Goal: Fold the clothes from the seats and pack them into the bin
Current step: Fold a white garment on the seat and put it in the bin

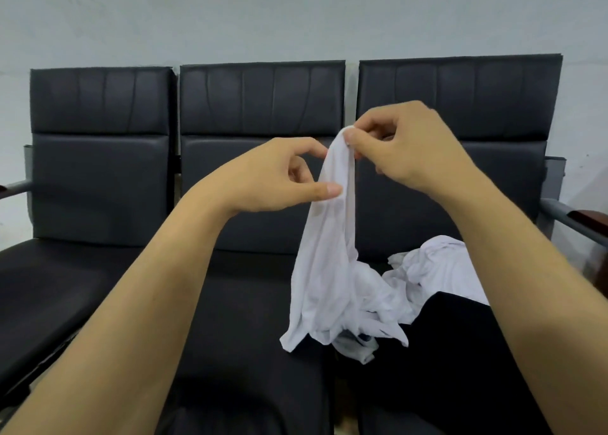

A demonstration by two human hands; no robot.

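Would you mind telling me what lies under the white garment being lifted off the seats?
Under the white garment a black seat cushion shows, with a black cloth beside it. A small dark item peeks out at its hem; whatever else it covers cannot be seen.

Right hand (404, 148) raised, thumb and fingers pinched; left hand (279, 178) beside it (fingers curled).

white garment (329, 270) pinched aloft between right hand (404, 148) and left hand (273, 178), over black seats (250, 303)

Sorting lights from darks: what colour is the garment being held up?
White, plain, no visible pattern. The garment shows in the head view, pinched by the right hand.
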